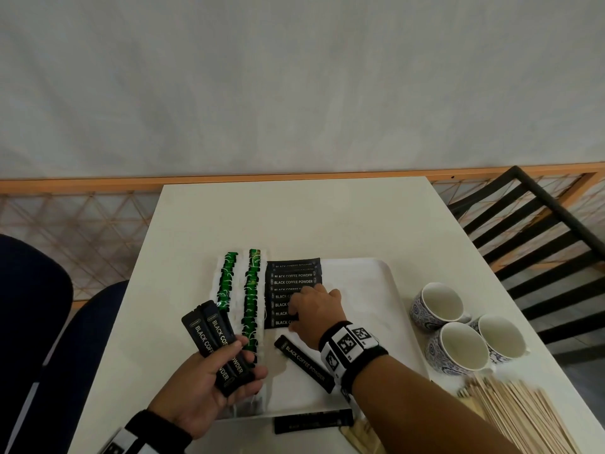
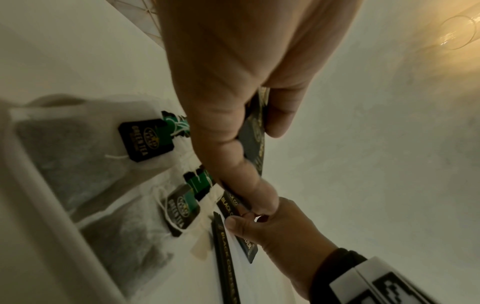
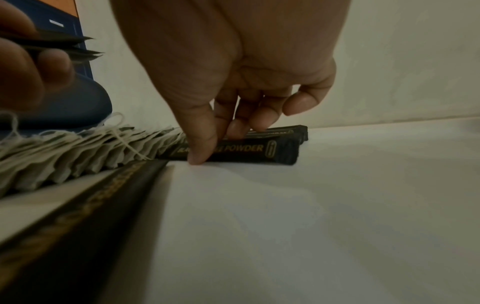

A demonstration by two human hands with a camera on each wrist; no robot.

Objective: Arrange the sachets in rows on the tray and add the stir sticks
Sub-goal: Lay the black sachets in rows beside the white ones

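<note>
A white tray [image 1: 370, 290] holds two rows of green tea bags [image 1: 252, 296] and, beside them, a row of black coffee sachets [image 1: 293, 278]. My right hand [image 1: 293, 317] is at the near end of that row. It pinches the front sachet [image 3: 249, 151] between thumb and curled fingers, seen close in the right wrist view [image 3: 218, 146]. Over the tray's left front my left hand [image 1: 240, 357] grips a fan of several coffee sachets [image 1: 212, 335]; the left wrist view shows the same grip [image 2: 255, 131]. One loose sachet [image 1: 304, 363] lies slantwise on the tray. Wooden stir sticks [image 1: 517, 417] are piled at the table's front right.
Three patterned cups [image 1: 440, 303] stand right of the tray. Another black sachet [image 1: 312, 424] lies on the table just in front of the tray. A black chair [image 1: 540, 231] is at the right, blue seats [image 1: 49, 322] at the left. The tray's right half is bare.
</note>
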